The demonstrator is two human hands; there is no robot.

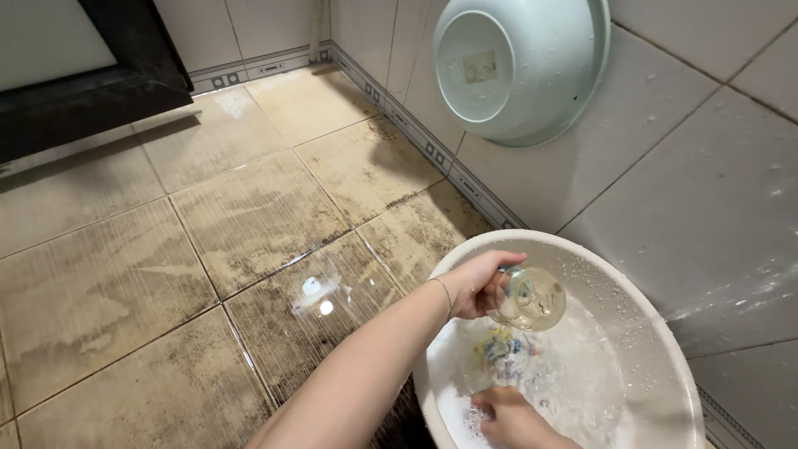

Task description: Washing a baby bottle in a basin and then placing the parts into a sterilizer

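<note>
My left hand grips a clear glass cup, tilted on its side above a white basin. The basin holds foamy water with a small colourful cloth in it, just under the glass. My right hand is low in the basin at the near edge, its fingers in the suds close to the cloth. Foam hides whether it grips anything. A thin bracelet circles my left wrist.
A pale green basin leans bottom-out against the tiled wall above. The beige floor tiles are wet and stained, with a bright reflection near the basin. A dark door frame stands at the far left.
</note>
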